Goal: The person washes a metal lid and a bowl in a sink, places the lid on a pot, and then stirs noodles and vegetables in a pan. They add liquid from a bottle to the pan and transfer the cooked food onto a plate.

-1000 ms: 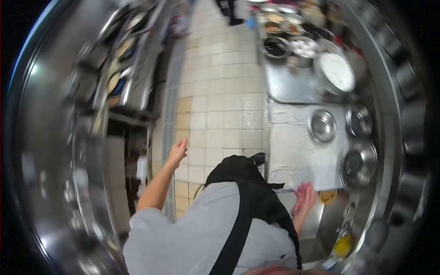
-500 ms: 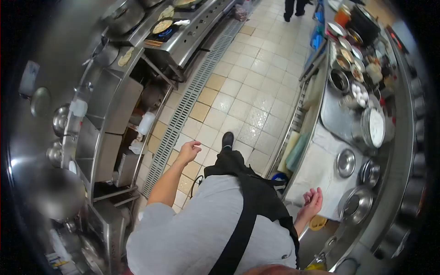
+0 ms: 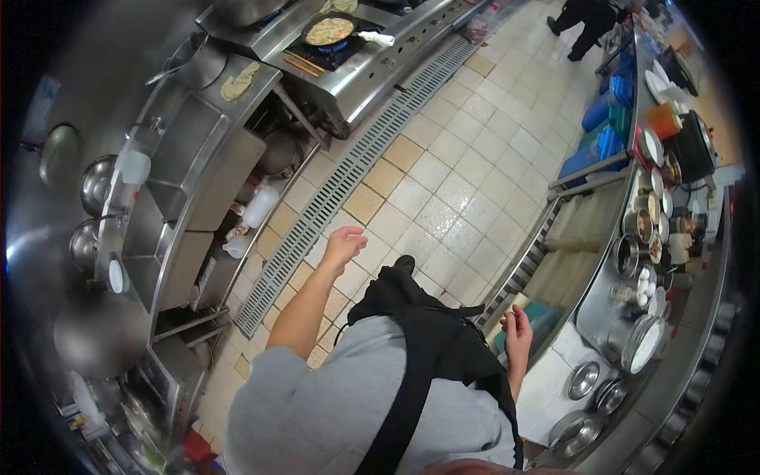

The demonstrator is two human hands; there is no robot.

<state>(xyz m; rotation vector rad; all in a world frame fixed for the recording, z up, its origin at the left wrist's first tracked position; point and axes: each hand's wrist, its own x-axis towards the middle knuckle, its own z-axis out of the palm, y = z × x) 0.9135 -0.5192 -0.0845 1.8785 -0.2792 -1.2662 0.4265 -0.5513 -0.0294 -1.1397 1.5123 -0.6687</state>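
Observation:
Over the tiled floor (image 3: pixel 431 170), left of my body, my left hand (image 3: pixel 344 244) hangs in the air with loosely bent fingers and nothing in it. My right hand (image 3: pixel 518 328) is at the edge of the right counter, its fingers curled a little and holding nothing that shows. Close to it are green and cream boards (image 3: pixel 538 323) under the counter. At the upper left a black pan (image 3: pixel 331 32) with food in it sits over a blue flame, its handle wrapped in white. Chopsticks (image 3: pixel 304 65) lie beside the burner.
A metal sink (image 3: pixel 190 150) and a folded cloth (image 3: pixel 240 81) are at left. Along the right counter stand metal bowls (image 3: pixel 584 380), a bowl of eggs (image 3: pixel 645 283) and sauce dishes. A floor drain (image 3: pixel 356 186) runs forward. Another person's dark-clothed legs (image 3: pixel 584 22) show at the top right.
The view has turned toward the stove, so the pan and burner show more fully. My right hand has moved forward, away from the white counter surface. The other person's legs appear farther right.

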